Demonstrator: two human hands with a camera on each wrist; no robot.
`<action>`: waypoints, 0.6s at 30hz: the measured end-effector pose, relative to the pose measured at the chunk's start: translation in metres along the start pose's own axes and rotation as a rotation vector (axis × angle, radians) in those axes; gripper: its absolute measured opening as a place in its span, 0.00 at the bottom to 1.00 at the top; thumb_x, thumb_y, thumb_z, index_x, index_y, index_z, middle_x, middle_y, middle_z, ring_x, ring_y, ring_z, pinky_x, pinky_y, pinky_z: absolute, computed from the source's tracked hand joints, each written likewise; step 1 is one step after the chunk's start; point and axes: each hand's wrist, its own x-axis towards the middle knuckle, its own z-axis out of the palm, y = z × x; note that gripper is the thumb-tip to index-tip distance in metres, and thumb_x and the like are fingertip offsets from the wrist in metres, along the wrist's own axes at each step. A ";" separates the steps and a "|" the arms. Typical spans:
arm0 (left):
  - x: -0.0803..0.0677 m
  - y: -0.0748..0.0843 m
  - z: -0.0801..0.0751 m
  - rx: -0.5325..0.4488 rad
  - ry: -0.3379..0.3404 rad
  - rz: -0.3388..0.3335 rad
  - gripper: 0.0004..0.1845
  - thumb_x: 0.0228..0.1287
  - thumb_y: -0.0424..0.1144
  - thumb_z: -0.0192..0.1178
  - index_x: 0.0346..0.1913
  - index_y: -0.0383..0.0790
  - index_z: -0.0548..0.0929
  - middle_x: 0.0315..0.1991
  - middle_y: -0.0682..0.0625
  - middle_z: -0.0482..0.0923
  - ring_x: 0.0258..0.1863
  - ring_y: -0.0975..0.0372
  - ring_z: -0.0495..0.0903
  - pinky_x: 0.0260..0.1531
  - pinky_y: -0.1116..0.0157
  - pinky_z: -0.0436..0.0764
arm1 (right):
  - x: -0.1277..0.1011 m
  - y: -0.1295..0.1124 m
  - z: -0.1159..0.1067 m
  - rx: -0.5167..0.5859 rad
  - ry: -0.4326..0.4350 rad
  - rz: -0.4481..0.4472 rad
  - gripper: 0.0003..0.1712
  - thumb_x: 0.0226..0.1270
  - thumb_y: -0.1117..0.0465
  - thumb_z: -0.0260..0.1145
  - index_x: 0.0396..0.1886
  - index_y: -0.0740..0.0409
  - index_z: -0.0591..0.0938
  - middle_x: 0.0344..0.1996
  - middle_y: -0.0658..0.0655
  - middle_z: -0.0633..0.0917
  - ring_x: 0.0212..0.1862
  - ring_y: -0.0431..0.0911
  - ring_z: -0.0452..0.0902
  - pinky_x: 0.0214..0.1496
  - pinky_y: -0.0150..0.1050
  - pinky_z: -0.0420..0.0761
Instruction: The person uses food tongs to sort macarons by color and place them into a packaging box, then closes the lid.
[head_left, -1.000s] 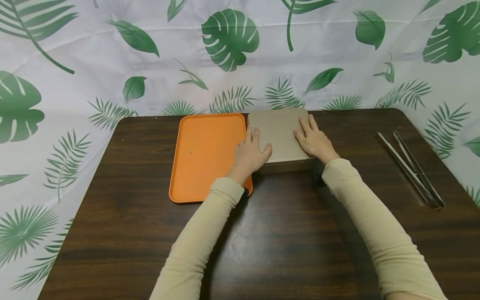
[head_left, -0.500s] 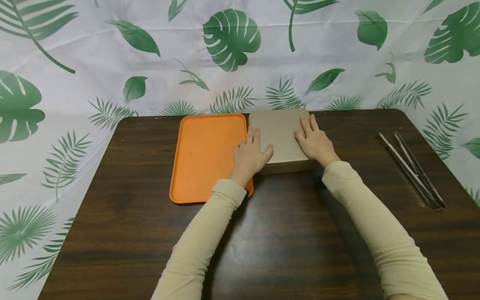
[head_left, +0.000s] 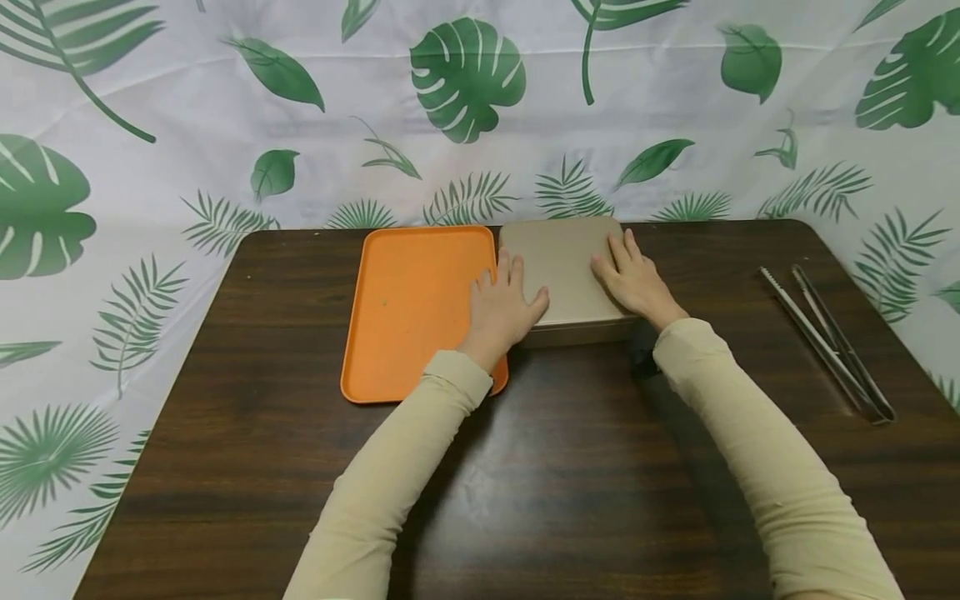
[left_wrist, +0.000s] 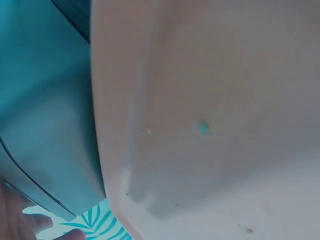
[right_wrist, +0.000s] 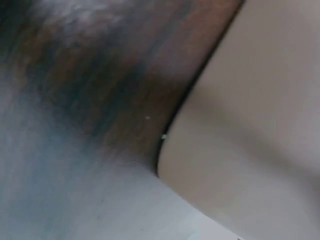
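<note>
A flat beige lidded box [head_left: 566,271] sits at the back of the table, its lid down. My left hand [head_left: 501,310] rests with straight, spread fingers on the left edge of the lid. On the right side of the lid lie the outstretched fingers of my right hand [head_left: 636,282]. An orange tray [head_left: 420,308] stands against the left side of the box, partly under my left wrist. The left wrist view shows the tray [left_wrist: 225,75] from above beside the box wall [left_wrist: 50,110]. In the right wrist view only the box [right_wrist: 250,115] and table appear; the hand is out of sight.
Metal tongs [head_left: 828,350] lie spread on the right side of the dark wooden table [head_left: 555,483]. A small green speck [left_wrist: 204,127] lies on the tray. A white cloth with green leaves [head_left: 322,142] hangs right behind the table's back edge.
</note>
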 end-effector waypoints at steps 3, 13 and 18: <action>0.001 0.001 -0.002 0.050 0.021 0.005 0.38 0.71 0.63 0.33 0.76 0.44 0.50 0.78 0.47 0.40 0.70 0.49 0.58 0.70 0.52 0.61 | 0.003 0.002 -0.001 0.051 0.012 -0.044 0.43 0.75 0.39 0.33 0.76 0.63 0.41 0.75 0.71 0.36 0.72 0.74 0.37 0.74 0.66 0.44; -0.001 -0.009 -0.023 -0.107 0.086 0.011 0.34 0.73 0.55 0.41 0.75 0.41 0.54 0.77 0.44 0.48 0.71 0.47 0.56 0.71 0.51 0.59 | -0.004 -0.004 -0.024 0.119 0.070 -0.066 0.43 0.74 0.39 0.39 0.77 0.60 0.44 0.74 0.72 0.37 0.72 0.74 0.34 0.72 0.70 0.42; -0.008 -0.026 -0.042 -0.175 0.141 -0.010 0.34 0.73 0.51 0.44 0.75 0.41 0.53 0.76 0.43 0.49 0.71 0.46 0.57 0.71 0.49 0.59 | -0.016 -0.009 -0.046 0.111 0.101 -0.077 0.44 0.74 0.38 0.39 0.77 0.59 0.43 0.74 0.71 0.35 0.73 0.73 0.31 0.71 0.71 0.40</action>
